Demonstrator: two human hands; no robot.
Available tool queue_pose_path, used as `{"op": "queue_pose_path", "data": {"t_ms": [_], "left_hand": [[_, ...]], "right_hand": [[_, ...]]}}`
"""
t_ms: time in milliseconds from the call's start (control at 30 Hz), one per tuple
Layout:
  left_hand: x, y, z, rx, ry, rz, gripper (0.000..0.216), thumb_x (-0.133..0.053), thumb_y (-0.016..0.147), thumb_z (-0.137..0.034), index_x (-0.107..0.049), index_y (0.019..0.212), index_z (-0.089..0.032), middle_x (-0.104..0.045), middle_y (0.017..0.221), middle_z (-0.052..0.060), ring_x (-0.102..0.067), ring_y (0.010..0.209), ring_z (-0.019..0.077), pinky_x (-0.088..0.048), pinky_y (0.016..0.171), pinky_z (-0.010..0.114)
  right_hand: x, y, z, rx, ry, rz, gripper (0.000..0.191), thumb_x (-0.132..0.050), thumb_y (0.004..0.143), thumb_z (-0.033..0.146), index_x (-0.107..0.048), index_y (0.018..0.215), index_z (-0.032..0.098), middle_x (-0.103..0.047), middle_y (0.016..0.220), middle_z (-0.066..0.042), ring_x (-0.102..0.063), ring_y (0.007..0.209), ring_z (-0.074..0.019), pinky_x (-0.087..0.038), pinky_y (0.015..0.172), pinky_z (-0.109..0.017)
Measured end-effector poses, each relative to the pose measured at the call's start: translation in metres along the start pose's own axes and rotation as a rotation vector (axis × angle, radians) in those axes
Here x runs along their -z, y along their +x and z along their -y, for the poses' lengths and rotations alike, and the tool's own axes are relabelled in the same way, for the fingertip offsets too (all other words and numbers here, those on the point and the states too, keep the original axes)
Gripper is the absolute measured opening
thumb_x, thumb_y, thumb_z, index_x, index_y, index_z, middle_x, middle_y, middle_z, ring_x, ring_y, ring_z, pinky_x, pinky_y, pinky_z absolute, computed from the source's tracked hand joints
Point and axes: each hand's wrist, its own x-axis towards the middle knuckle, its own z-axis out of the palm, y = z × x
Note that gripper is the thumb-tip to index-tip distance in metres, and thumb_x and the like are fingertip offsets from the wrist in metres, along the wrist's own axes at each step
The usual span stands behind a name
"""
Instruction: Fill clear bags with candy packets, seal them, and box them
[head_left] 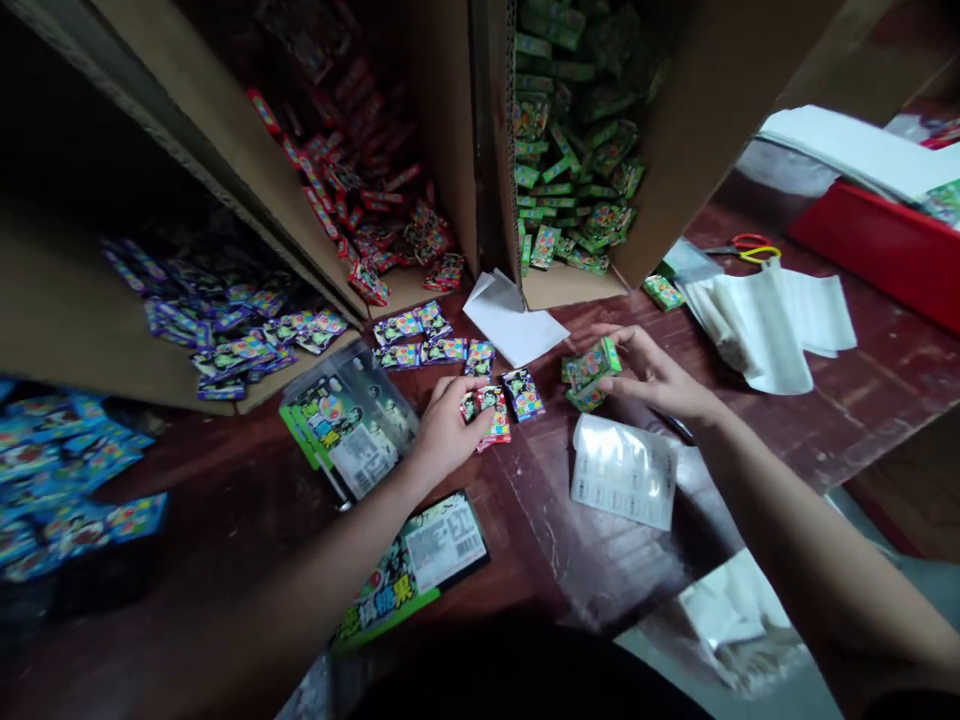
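Note:
My left hand [448, 425] is closed on small red candy packets [495, 418], its fingertips and thumb resting on them at the tabletop. Beside them lies a purple candy packet [525, 393], with several more purple packets [444, 350] in rows behind. My right hand [656, 378] pinches a green candy packet [606, 355] between fingers and thumb; other green packets lie under it, partly hidden. Left of my left hand is a clear plastic case [352, 420] with a printed green card. A second printed package [442, 545] lies partly behind my left forearm.
Open cardboard boxes hold purple packets [232, 350], red packets [375, 235] and green packets [577, 200]. Blue packets [67, 460] are heaped at left. White paper [517, 325], a label sheet [624, 470], scissors [754, 247] and paper strips [772, 320] lie on the dark red table.

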Motion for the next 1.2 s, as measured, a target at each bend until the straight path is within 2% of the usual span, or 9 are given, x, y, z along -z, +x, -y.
{"op": "queue_pose_path", "data": {"t_ms": [133,267,400,500,600,700,833,967,1200], "left_hand": [[0.017,-0.012,-0.009,-0.062,0.131,-0.024,0.032,-0.070,0.086,-0.027,-0.065,0.117,-0.023,-0.063,0.117,0.007,-0.058,0.113,0.0271,-0.047,0.103,0.048],[0.023,-0.033,-0.022,0.113,-0.245,0.045,0.034,-0.067,0.087,-0.025,-0.062,0.121,-0.021,-0.060,0.120,0.009,-0.064,0.083,0.0148,-0.057,0.075,0.032],[0.014,-0.068,-0.038,0.153,-0.389,0.270,0.029,-0.068,0.087,-0.030,-0.066,0.115,-0.020,-0.061,0.118,0.008,-0.065,0.081,0.0135,-0.059,0.076,0.032],[0.007,-0.088,-0.047,0.011,-0.146,0.366,0.028,-0.069,0.088,-0.034,-0.067,0.113,-0.021,-0.061,0.120,0.008,-0.066,0.097,0.0203,-0.057,0.090,0.039],[0.004,-0.097,-0.052,-0.255,0.191,0.429,0.072,-0.084,0.073,-0.049,-0.057,0.133,-0.020,-0.053,0.142,0.014,-0.046,0.135,0.0361,-0.038,0.114,0.055],[0.002,-0.101,-0.054,-0.386,0.379,0.493,0.108,-0.090,0.062,-0.052,-0.039,0.149,-0.015,-0.047,0.150,0.019,-0.036,0.140,0.0404,-0.027,0.118,0.058],[-0.001,-0.113,-0.056,-0.411,0.445,0.533,0.093,-0.080,0.076,-0.041,-0.034,0.151,-0.011,-0.054,0.140,0.019,-0.045,0.132,0.0359,-0.030,0.113,0.051],[-0.003,-0.132,-0.055,-0.378,0.391,0.539,0.093,-0.077,0.080,-0.045,-0.031,0.153,-0.013,-0.057,0.137,0.016,-0.048,0.129,0.0332,-0.023,0.117,0.051],[-0.010,-0.146,-0.051,-0.352,0.359,0.547,0.111,-0.080,0.080,-0.049,-0.010,0.159,-0.016,-0.057,0.140,0.015,-0.050,0.131,0.0307,-0.010,0.122,0.056]], "right_hand": [[-0.027,-0.050,0.041,-0.143,0.110,0.094,0.049,-0.074,0.087,0.047,-0.047,0.125,0.029,-0.064,0.115,-0.007,-0.067,0.103,-0.0260,-0.059,0.089,-0.043],[-0.082,-0.117,0.057,-0.171,0.086,0.080,0.056,-0.070,0.090,0.044,-0.043,0.137,0.032,-0.062,0.122,-0.009,-0.065,0.106,-0.0268,-0.060,0.088,-0.043],[-0.130,-0.176,0.047,-0.035,-0.309,-0.302,0.031,-0.070,0.091,0.036,-0.049,0.111,0.029,-0.059,0.111,-0.010,-0.062,0.102,-0.0296,-0.058,0.084,-0.050],[-0.137,-0.204,0.044,-0.042,-0.606,-0.206,0.044,-0.073,0.088,0.046,-0.048,0.119,0.028,-0.057,0.114,-0.014,-0.059,0.104,-0.0347,-0.054,0.084,-0.056],[-0.125,-0.210,0.052,-0.079,-0.679,-0.054,0.085,-0.076,0.078,0.065,-0.038,0.141,0.024,-0.053,0.131,-0.019,-0.054,0.116,-0.0391,-0.050,0.092,-0.059],[-0.110,-0.196,0.059,-0.077,-0.736,0.030,0.110,-0.073,0.074,0.074,-0.022,0.156,0.021,-0.048,0.143,-0.021,-0.047,0.126,-0.0424,-0.044,0.100,-0.062],[-0.108,-0.175,0.057,-0.019,-0.735,0.214,0.106,-0.074,0.082,0.059,-0.012,0.160,0.022,-0.054,0.139,-0.019,-0.046,0.127,-0.0420,-0.042,0.103,-0.061],[-0.123,-0.169,0.050,-0.004,-0.616,0.248,0.099,-0.073,0.084,0.039,-0.014,0.161,0.021,-0.050,0.139,-0.018,-0.050,0.121,-0.0376,-0.045,0.101,-0.055],[-0.141,-0.168,0.038,0.071,-0.446,0.287,0.112,-0.078,0.083,0.050,-0.005,0.162,0.023,-0.052,0.138,-0.017,-0.051,0.115,-0.0362,-0.047,0.098,-0.055]]}}
